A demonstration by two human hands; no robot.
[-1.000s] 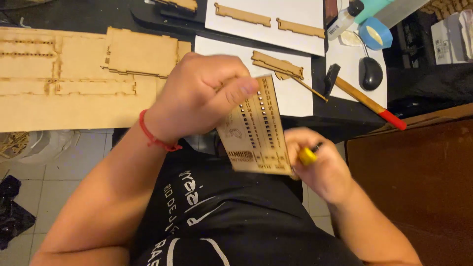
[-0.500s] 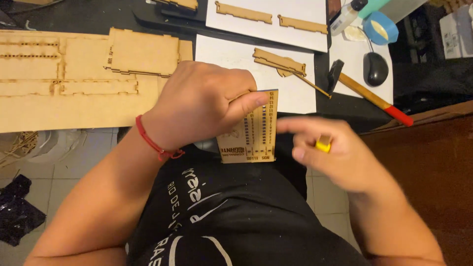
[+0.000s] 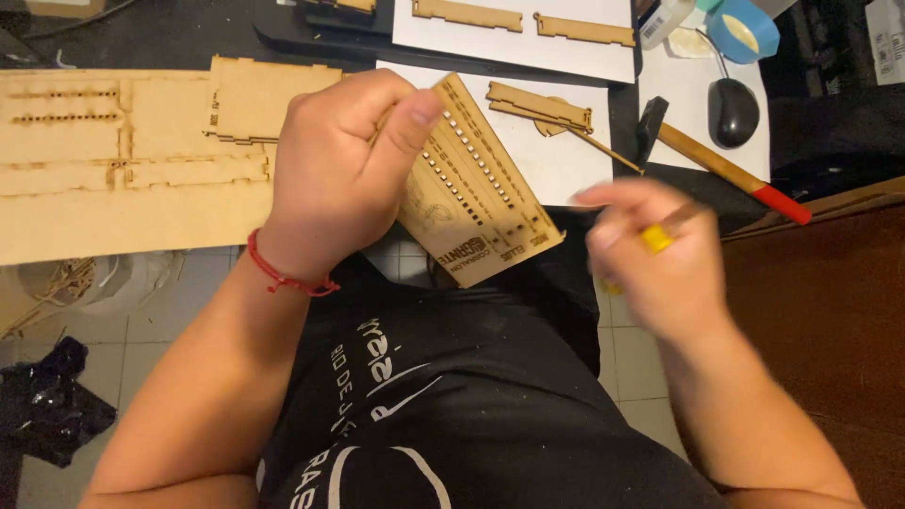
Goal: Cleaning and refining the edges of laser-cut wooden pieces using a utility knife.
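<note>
My left hand [image 3: 344, 174] grips a thin laser-cut wooden panel [image 3: 476, 188] with rows of small square holes, holding it tilted above my lap, thumb pressed on its upper edge. My right hand [image 3: 660, 259] is blurred to the right of the panel, apart from it, fingers closed around a small yellow tool [image 3: 656, 238]. A red string bracelet [image 3: 283, 275] circles my left wrist.
Large cut wooden sheets [image 3: 113, 160] lie on the desk at left. White paper sheets [image 3: 556, 155] carry wooden strips [image 3: 539, 104]. A hammer with a red-tipped handle [image 3: 721, 165], a computer mouse [image 3: 732, 111] and a blue tape roll [image 3: 743, 28] sit at right.
The left hand has turned the panel and raised it toward the desk. The right hand with the yellow tool has drawn away to the right of the panel.
</note>
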